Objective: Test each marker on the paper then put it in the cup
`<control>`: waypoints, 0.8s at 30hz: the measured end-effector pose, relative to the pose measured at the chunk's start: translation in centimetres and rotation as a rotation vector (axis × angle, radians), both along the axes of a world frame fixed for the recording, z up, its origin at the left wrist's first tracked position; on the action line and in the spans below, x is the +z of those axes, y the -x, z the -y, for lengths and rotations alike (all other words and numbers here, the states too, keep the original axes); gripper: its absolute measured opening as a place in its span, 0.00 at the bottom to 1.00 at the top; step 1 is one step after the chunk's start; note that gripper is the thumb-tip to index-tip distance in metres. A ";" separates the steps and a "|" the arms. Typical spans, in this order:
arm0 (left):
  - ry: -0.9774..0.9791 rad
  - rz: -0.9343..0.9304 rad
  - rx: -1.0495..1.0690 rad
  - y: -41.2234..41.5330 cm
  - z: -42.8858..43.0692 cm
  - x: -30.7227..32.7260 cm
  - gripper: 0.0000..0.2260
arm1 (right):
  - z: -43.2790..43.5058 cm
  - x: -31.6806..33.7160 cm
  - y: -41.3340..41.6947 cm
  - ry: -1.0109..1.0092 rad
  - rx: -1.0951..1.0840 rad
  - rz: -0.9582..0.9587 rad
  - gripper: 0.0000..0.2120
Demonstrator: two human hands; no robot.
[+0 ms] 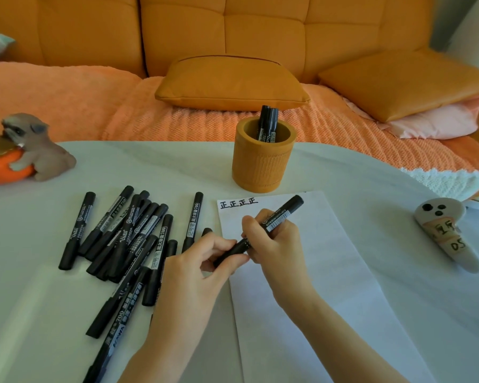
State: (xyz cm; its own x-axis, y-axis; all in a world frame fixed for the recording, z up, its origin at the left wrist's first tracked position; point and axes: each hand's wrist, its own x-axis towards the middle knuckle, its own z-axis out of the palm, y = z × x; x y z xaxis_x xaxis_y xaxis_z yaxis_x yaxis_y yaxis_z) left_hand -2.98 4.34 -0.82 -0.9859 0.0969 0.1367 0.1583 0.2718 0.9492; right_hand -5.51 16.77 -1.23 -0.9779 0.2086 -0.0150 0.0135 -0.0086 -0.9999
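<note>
The right hand (271, 244) is curled round the barrel of a black marker (282, 214), which slants from upper right down to lower left over the paper (324, 261). The left hand (202, 261) pinches the marker's lower end between thumb and fingers, just beside the right hand. Whether the cap is seated there cannot be told. Both hands are over the left part of the sheet, which lies flat on the white worktop (155, 167). At the sheet's top left corner stand four black written characters (238, 203). Left of the paper lies a loose pile of black markers (127, 239), crossing and overlapping, some partly hidden by the left forearm. Just beyond the paper's top edge stands the orange cup (262, 164), upright, with a few capped markers (267, 123) standing in it. At the worktop's far left sits a grey dog figurine (39, 150) hugging an orange ball. At the right lies a white ghost-shaped object (451, 239) with black dots and writing on it. Beyond the worktop is an orange sofa (94, 37) with a cushion (230, 81) on a coral blanket
</note>
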 end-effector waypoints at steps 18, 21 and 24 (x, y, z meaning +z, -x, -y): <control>0.122 -0.133 0.087 0.8 0.7 0.3 0.01 | -1.5 2.1 0.5 -0.222 0.142 0.217 0.32; 0.111 -0.132 0.102 1.0 1.0 0.5 0.01 | -2.7 1.8 0.6 -0.428 0.010 -0.093 0.18; 0.107 -0.133 0.083 1.1 1.1 0.7 0.04 | -3.4 1.6 0.7 -0.711 0.210 -0.446 0.05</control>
State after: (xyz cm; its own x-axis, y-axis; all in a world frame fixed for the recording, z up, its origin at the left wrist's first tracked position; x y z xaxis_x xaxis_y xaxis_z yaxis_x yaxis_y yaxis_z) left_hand -4.04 3.25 -0.11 -0.9651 0.0370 0.2592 0.2530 0.3878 0.8864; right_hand -6.21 20.21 0.36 -0.8805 -0.1632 0.4450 -0.4506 0.5797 -0.6789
